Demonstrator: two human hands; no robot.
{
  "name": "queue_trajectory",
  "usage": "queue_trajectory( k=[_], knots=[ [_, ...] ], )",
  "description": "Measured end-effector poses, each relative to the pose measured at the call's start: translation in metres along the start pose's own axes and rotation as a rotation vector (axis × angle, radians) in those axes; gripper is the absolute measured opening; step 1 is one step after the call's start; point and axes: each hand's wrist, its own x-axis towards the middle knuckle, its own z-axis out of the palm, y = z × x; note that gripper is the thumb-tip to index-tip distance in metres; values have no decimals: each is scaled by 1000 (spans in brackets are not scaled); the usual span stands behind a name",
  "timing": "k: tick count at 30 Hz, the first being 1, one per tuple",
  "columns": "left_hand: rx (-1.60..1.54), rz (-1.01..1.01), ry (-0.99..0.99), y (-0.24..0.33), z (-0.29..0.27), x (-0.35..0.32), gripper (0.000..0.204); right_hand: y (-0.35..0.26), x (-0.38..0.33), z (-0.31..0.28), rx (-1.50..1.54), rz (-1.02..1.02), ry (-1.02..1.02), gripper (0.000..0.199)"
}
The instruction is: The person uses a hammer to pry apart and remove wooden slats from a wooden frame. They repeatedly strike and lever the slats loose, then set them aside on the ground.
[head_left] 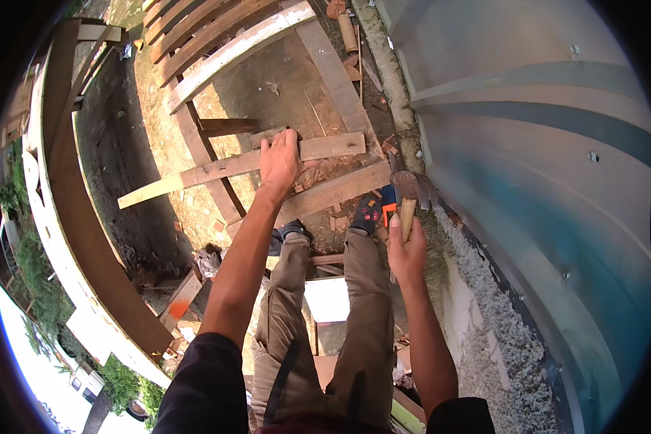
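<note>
My left hand grips a narrow wooden board near its middle, fingers curled over the far edge. This board lies slanted across a larger wooden frame, its paler end out to the left. A short wood piece sits by my left fingertips; whether they touch it I cannot tell. In my right hand is a hammer, held by its wooden handle with the dark metal head pointing away from me. The hammer head hangs beside the frame's near right corner, close to the metal wall.
A corrugated metal wall rises along the right, above a rough concrete strip. Wooden slats extend from the frame's far end. A long curved-looking timber piece stands at left. Wood scraps and brick bits litter the ground around my feet.
</note>
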Motion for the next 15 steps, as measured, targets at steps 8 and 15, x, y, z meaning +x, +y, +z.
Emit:
queue_trajectory(
  k=[8, 15],
  knots=[
    [41, -43, -34, -27, 0, -20, 78, 10, 2, -2, 14, -124, 42, 37],
    [28, 28, 28, -28, -4, -10, 71, 1, 14, 30, 101, -110, 71, 33]
  ],
)
